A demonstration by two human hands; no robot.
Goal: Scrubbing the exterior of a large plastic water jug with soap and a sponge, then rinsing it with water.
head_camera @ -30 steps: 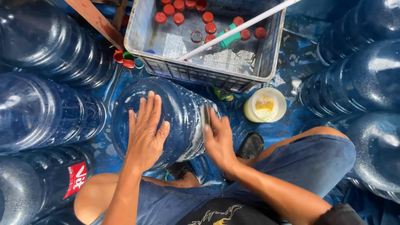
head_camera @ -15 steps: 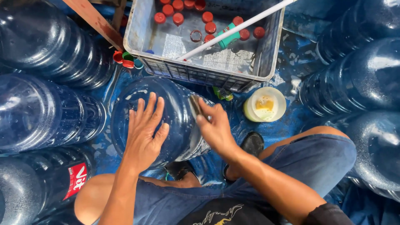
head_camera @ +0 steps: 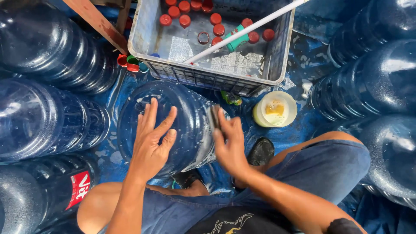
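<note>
Head view: left hand (head_camera: 151, 145) flat and spread wide on the soapy water jug (head_camera: 171, 125) lying on the floor, gripping nothing; right hand (head_camera: 229, 145) closed around a dark scrub pad (head_camera: 213, 116) against the jug's side. Risk: the wet jug could roll, since only an open palm steadies it.

left hand (head_camera: 149, 149) flat, fingers spread on soapy blue water jug (head_camera: 173, 125) lying on its side. right hand (head_camera: 229, 145) presses dark scrub pad (head_camera: 214, 117) to jug's side. grey crate (head_camera: 277, 56) with red caps (head_camera: 185, 20) just beyond; yellow soap tub (head_camera: 275, 108) near right.
</note>
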